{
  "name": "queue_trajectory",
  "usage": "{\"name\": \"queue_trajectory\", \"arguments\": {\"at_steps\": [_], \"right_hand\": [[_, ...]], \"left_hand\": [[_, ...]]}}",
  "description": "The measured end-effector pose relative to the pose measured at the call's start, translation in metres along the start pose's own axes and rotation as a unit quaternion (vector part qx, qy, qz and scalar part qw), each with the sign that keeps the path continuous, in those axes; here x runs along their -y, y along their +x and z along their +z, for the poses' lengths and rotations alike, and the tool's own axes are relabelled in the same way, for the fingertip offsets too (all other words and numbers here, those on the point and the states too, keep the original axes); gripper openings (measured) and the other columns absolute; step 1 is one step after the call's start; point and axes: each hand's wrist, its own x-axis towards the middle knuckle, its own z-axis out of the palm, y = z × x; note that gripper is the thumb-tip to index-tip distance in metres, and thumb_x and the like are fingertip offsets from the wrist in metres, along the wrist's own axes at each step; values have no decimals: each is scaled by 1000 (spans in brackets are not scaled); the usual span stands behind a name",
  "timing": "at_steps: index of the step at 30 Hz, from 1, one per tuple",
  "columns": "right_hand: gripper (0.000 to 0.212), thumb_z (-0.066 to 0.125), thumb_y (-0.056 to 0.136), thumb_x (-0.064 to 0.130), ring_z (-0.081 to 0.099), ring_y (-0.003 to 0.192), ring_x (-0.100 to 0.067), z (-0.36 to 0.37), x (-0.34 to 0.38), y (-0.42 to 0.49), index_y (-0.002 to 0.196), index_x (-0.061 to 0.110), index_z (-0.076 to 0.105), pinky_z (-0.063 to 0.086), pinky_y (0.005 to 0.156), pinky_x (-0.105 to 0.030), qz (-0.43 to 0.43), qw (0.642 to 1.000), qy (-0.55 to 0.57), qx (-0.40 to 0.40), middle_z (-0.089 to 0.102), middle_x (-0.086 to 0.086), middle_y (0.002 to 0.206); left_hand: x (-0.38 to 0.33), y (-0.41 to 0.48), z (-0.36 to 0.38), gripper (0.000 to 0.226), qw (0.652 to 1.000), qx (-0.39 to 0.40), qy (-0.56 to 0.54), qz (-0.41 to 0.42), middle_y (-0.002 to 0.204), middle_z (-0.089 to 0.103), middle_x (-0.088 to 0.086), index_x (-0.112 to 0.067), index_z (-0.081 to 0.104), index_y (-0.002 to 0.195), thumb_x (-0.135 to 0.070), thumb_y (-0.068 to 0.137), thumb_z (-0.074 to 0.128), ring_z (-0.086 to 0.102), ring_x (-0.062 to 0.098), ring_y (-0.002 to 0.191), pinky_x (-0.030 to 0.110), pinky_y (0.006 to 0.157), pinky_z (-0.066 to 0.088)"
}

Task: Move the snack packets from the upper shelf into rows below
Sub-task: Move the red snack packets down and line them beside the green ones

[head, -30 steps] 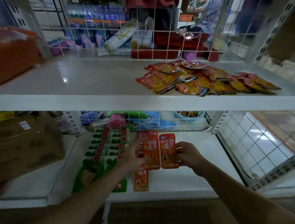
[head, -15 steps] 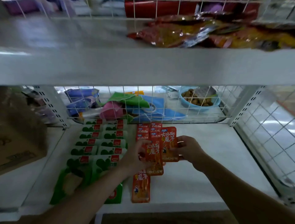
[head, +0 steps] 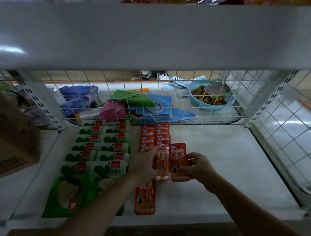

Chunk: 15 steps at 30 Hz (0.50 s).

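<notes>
Since the frame half a second ago, the view has dropped. The pile on the upper shelf [head: 151, 37] has shrunk to a thin strip of packets [head: 168, 1] at the top edge. The two held packets, then staggered with the right one further back, are now edge to edge and nearly level.

Left hand [head: 146, 161]: fingers are curled over the left edge of the left red packet [head: 162, 163] and grip it. The thumb is hidden behind the packet.

Right hand [head: 200, 168]: thumb and fingers pinch the lower right edge of the right red packet [head: 178, 161]. The other fingers are curled behind it.

Both held packets stand face up, long side running front to back, over the lower shelf [head: 227, 160]. They are at the front end of the red rows [head: 154, 136]. It cannot be told whether they touch the shelf or the packets beneath.

The red rows form two columns of overlapping packets that run back to the wire grid [head: 168, 101]. The left held packet covers the front of the right column. The right held packet lies just beside it, over bare shelf.

One more red packet, the front packet [head: 145, 198], lies flat at the shelf's front edge, in line with the left column. Its top end is hidden under the left hand.

Green packets [head: 101, 146] lie in two columns just left of the red rows. A box [head: 16, 138] stands at the far left. Behind the grid sits a blue basket [head: 212, 96].
</notes>
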Motion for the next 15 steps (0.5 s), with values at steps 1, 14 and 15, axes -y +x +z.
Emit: {"name": "queue_trajectory", "arguments": {"at_steps": [1,14,15], "right_hand": [[28,73,85,3,72,84,-18,-2,-2,0,108,10,59,59,60,-26,-1,1000,-2,0,70,-8,100],[32,74,84,5,72,89,-19,-16,-15,0,112,10,59,62,71,-34,7,1000,-11,-11,71,-7,101],[31,74,84,6,72,89,-19,-16,-15,0,111,10,60,63,72,-35,7,1000,-11,-10,71,-7,101]], "left_hand": [[0,2,2,86,1000,-3,26,2,137,53,-1,-47,32,144,-57,70,75,52,17,127,44,108,43],[2,8,21,75,984,-20,171,37,143,40,-8,-28,27,153,-49,88,61,24,14,139,33,115,28],[2,7,22,73,984,-18,171,38,143,38,-7,-28,28,152,-48,89,60,24,15,139,33,115,28]]}}
